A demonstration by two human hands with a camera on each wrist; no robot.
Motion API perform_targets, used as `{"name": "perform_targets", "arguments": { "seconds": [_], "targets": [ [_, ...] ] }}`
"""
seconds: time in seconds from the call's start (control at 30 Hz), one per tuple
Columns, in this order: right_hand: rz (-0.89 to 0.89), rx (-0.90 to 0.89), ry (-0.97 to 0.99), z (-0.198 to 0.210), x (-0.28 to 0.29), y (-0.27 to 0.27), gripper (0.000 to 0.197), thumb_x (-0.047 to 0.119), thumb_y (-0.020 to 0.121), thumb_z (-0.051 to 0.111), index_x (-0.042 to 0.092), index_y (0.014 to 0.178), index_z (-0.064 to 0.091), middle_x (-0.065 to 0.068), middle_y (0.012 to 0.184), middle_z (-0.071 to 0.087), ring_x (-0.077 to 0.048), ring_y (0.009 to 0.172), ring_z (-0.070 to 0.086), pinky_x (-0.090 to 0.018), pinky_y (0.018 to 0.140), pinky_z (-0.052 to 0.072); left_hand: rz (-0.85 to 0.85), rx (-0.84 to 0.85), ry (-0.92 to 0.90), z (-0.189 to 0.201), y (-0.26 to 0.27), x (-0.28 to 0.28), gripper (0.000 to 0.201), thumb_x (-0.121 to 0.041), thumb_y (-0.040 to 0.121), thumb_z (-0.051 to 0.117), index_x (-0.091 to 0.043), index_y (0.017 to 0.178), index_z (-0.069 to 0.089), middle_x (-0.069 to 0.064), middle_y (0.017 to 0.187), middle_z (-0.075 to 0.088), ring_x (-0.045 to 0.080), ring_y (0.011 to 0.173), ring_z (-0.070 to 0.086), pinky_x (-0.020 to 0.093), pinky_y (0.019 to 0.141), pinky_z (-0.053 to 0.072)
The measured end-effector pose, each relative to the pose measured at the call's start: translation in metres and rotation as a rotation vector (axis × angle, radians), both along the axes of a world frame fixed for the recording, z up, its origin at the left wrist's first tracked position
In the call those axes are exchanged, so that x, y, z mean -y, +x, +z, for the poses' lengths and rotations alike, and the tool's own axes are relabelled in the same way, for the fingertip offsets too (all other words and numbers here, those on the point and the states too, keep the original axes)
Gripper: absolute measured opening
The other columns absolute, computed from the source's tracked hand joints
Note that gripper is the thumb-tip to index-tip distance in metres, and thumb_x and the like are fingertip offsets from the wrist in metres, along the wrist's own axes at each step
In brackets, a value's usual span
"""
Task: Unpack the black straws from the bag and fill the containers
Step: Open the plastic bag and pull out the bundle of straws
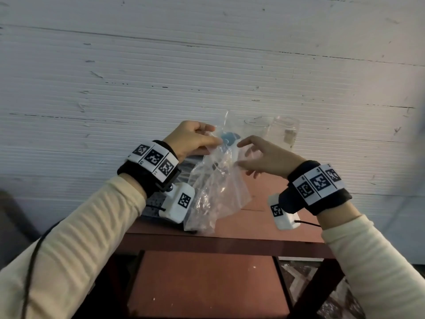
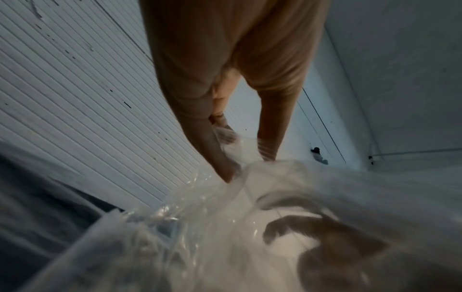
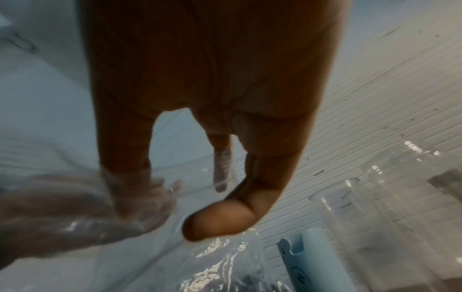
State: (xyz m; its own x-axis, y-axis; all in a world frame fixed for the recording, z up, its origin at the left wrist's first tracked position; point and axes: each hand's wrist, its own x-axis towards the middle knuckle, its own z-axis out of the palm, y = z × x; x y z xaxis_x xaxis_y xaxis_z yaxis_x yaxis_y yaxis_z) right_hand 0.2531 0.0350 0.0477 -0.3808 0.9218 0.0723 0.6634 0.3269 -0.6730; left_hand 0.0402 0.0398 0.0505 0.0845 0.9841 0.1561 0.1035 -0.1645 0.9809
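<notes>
My left hand (image 1: 194, 140) pinches the top edge of the clear plastic bag (image 1: 216, 187) between thumb and fingers, and the bag hangs from it down to the red-brown table (image 1: 248, 224) below both wrists. My right hand (image 1: 264, 158) is just beside the bag, fingers spread and loosely bent; some lie behind the film, and I cannot tell whether they grip it. I can't make out the black straws clearly: only a dark blur shows low in the bag in the right wrist view (image 3: 240, 282). Beyond my right hand stand two clear containers (image 1: 256, 130), faint against the white wall. A pale blue object (image 1: 230, 138) is mostly hidden behind the bag, between my hands.
</notes>
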Motion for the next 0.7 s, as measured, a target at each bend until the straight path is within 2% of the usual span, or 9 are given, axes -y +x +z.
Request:
{"name": "perform_targets", "arguments": {
  "seconds": [0.07, 0.13, 0.27, 0.33, 0.4, 0.5, 0.57, 0.63, 0.7],
  "targets": [
    [0.096, 0.096, -0.033, -0.002, -0.002, 0.006, 0.067, 0.016, 0.084, 0.072, 0.03, 0.138, 0.036, -0.003, 0.121, 0.048, -0.018, 0.072, 0.065, -0.022, 0.069, 0.055, 0.016, -0.013, 0.007, -0.001, -0.004, -0.002, 0.044, 0.008, 0.075, 0.074, -0.004, 0.114, 0.057, 0.001, 0.077, 0.055, 0.012, 0.071, 0.064, 0.033, 0.08, 0.06],
    [0.15, 0.164, -0.058, -0.006, -0.006, 0.016, 0.079, 0.004, 0.082, 0.069, 0.04, 0.14, 0.03, -0.003, 0.124, 0.044, -0.021, 0.078, 0.061, -0.031, 0.078, 0.054, 0.058, -0.035, 0.01, 0.0, -0.012, -0.005, 0.045, 0.016, 0.076, 0.069, -0.003, 0.114, 0.056, 0.0, 0.075, 0.052, 0.01, 0.064, 0.062, 0.031, 0.076, 0.06],
    [0.107, 0.244, -0.021, -0.011, -0.011, 0.036, 0.093, -0.014, 0.078, 0.053, 0.056, 0.133, 0.026, -0.011, 0.125, 0.042, -0.024, 0.075, 0.052, -0.032, 0.065, 0.051, 0.12, -0.019, -0.074, 0.002, -0.034, -0.009, 0.034, 0.017, 0.081, 0.061, -0.003, 0.109, 0.057, 0.006, 0.075, 0.056, 0.007, 0.05, 0.063, 0.022, 0.059, 0.059],
    [0.112, 0.273, -0.03, -0.014, -0.01, 0.037, 0.096, -0.017, 0.078, 0.046, 0.057, 0.135, 0.024, -0.009, 0.136, 0.036, -0.027, 0.103, 0.054, -0.029, 0.068, 0.052, 0.103, -0.054, -0.111, 0.0, -0.037, -0.008, 0.026, 0.011, 0.081, 0.066, -0.007, 0.098, 0.058, 0.006, 0.075, 0.059, 0.004, 0.046, 0.061, 0.019, 0.053, 0.056],
    [0.144, 0.228, -0.05, -0.018, -0.012, 0.033, 0.097, -0.02, 0.078, 0.04, 0.052, 0.141, 0.024, 0.001, 0.151, 0.026, -0.022, 0.127, 0.042, -0.022, 0.071, 0.047, 0.091, -0.089, -0.095, -0.005, -0.036, -0.01, 0.023, 0.005, 0.08, 0.071, -0.01, 0.091, 0.057, 0.004, 0.072, 0.061, 0.002, 0.044, 0.058, 0.017, 0.049, 0.053],
    [0.149, 0.101, -0.03, -0.027, -0.021, 0.022, 0.095, -0.022, 0.078, 0.034, 0.046, 0.144, 0.031, 0.013, 0.155, 0.023, -0.01, 0.132, 0.035, -0.022, 0.081, 0.042, 0.084, -0.183, -0.059, -0.013, -0.034, -0.018, 0.02, 0.002, 0.085, 0.068, -0.014, 0.086, 0.057, 0.003, 0.069, 0.06, 0.003, 0.041, 0.053, 0.017, 0.045, 0.049],
    [0.102, -0.014, -0.002, -0.03, -0.027, 0.017, 0.088, -0.022, 0.08, 0.035, 0.039, 0.142, 0.041, 0.015, 0.142, 0.039, -0.011, 0.124, 0.047, -0.02, 0.076, 0.042, 0.05, -0.251, -0.072, -0.018, -0.035, -0.023, 0.018, 0.001, 0.089, 0.063, -0.016, 0.087, 0.06, 0.007, 0.073, 0.06, 0.008, 0.05, 0.055, 0.022, 0.053, 0.05],
    [0.012, -0.144, 0.023, -0.029, -0.031, 0.012, 0.079, -0.023, 0.081, 0.033, 0.031, 0.137, 0.05, 0.014, 0.119, 0.051, -0.004, 0.092, 0.054, -0.017, 0.067, 0.04, 0.033, -0.329, -0.093, -0.022, -0.037, -0.028, 0.021, 0.003, 0.091, 0.058, -0.017, 0.09, 0.064, 0.011, 0.084, 0.063, 0.018, 0.067, 0.059, 0.031, 0.066, 0.052],
    [-0.095, -0.275, 0.018, -0.03, -0.038, 0.009, 0.073, -0.023, 0.08, 0.03, 0.024, 0.128, 0.058, 0.012, 0.098, 0.056, -0.006, 0.068, 0.049, -0.02, 0.057, 0.037, 0.055, -0.372, -0.118, -0.023, -0.038, -0.03, 0.029, 0.009, 0.091, 0.05, -0.015, 0.091, 0.066, 0.01, 0.089, 0.064, 0.02, 0.073, 0.06, 0.028, 0.063, 0.055]
  ]
}}
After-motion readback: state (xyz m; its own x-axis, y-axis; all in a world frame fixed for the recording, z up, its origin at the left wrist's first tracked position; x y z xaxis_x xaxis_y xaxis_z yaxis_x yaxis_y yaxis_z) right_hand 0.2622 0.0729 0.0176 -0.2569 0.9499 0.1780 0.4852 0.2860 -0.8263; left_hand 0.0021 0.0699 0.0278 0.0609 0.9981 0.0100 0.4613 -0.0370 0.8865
